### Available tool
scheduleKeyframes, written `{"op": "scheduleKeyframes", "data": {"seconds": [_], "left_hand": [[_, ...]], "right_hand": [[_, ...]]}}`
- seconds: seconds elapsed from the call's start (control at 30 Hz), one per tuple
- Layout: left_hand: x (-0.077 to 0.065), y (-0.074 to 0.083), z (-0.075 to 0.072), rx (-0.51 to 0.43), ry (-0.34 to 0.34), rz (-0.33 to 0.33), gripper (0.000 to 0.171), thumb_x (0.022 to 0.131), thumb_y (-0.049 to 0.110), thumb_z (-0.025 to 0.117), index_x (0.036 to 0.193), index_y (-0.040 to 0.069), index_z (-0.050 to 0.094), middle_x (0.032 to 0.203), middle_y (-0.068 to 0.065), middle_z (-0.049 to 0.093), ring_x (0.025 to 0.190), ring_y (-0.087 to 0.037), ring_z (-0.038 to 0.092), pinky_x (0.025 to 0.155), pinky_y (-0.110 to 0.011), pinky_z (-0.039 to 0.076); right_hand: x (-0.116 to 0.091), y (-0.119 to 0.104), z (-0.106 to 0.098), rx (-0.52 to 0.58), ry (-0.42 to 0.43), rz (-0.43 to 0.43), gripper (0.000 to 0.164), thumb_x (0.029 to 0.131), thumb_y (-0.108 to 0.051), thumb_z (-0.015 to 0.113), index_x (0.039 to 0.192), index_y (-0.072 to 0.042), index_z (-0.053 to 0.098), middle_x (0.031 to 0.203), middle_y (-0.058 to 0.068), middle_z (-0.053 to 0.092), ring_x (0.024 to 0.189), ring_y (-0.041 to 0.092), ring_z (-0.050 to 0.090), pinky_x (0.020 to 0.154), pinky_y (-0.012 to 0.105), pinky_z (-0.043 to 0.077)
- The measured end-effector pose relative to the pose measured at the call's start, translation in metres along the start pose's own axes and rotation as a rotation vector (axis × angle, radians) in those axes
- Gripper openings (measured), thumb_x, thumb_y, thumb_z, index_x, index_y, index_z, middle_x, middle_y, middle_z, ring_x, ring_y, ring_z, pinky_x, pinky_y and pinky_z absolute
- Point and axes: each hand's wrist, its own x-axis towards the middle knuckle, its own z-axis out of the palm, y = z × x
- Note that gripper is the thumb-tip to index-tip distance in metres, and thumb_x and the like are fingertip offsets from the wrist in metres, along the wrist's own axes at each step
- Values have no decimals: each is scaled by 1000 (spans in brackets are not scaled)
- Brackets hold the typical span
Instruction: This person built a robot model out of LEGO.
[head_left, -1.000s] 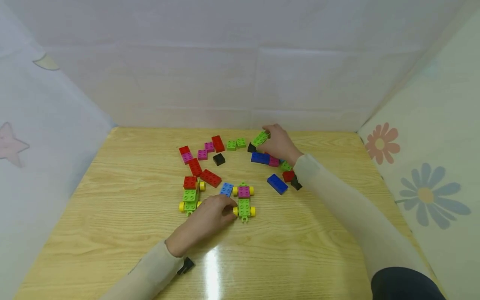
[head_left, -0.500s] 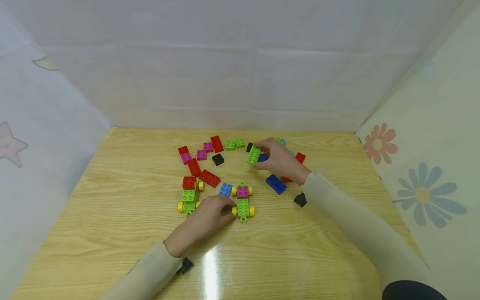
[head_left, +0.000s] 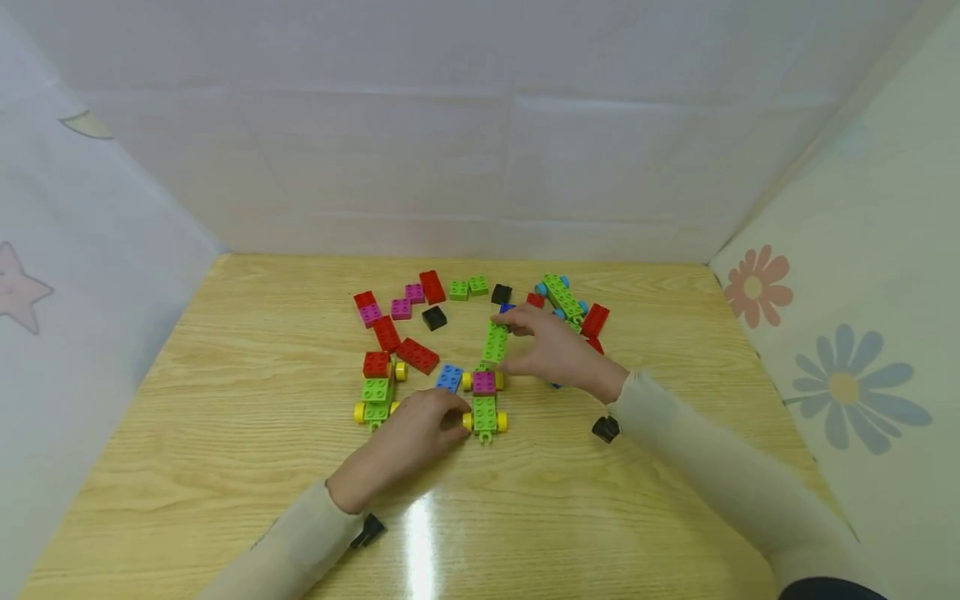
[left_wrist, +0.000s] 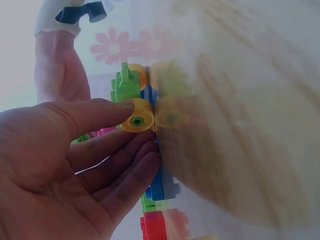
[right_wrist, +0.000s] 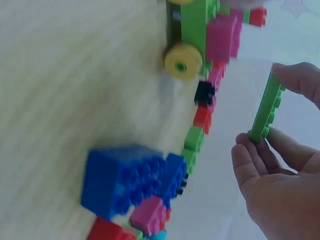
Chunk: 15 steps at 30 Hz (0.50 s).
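Observation:
My left hand [head_left: 417,427] pinches the near left yellow wheel [left_wrist: 138,116] of a green toy-brick car base [head_left: 486,412], thumb on one side and fingers on the other. That base carries a pink brick [head_left: 483,383] near its far end. Between the thumb and fingers of my right hand [head_left: 553,350] is a thin green building plate [head_left: 495,342], held by its ends. In the right wrist view the green plate [right_wrist: 266,107] is raised off the table, studs facing the palm. Left of my left hand stands another wheeled car [head_left: 377,390] with a red brick on top.
A light blue brick [head_left: 450,378] lies just beyond my left hand. Red bricks [head_left: 417,356], pink bricks [head_left: 401,309] and black bricks [head_left: 434,317] form a loose arc behind. Back right is a green base with blue wheels [head_left: 561,293]. A dark blue brick [right_wrist: 120,180] lies under my right hand.
My right hand has carried the green plate from the back right toward me and left, up to the far end of the car base. My left hand has stayed at the wheel.

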Motion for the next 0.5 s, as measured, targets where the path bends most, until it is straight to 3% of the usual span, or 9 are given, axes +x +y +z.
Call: {"op": "scheduleKeyframes", "data": {"seconds": [0.5], "left_hand": [[1, -2, 0, 1, 9, 25, 15, 104, 13, 80, 118, 9, 83, 119, -6, 82, 118, -26, 77, 108, -52, 61]], "right_hand": [[-21, 4, 26, -70, -95, -116, 67, 95, -28, 92, 155, -18, 66, 155, 1, 65, 142, 32, 65, 121, 57, 55]]}}
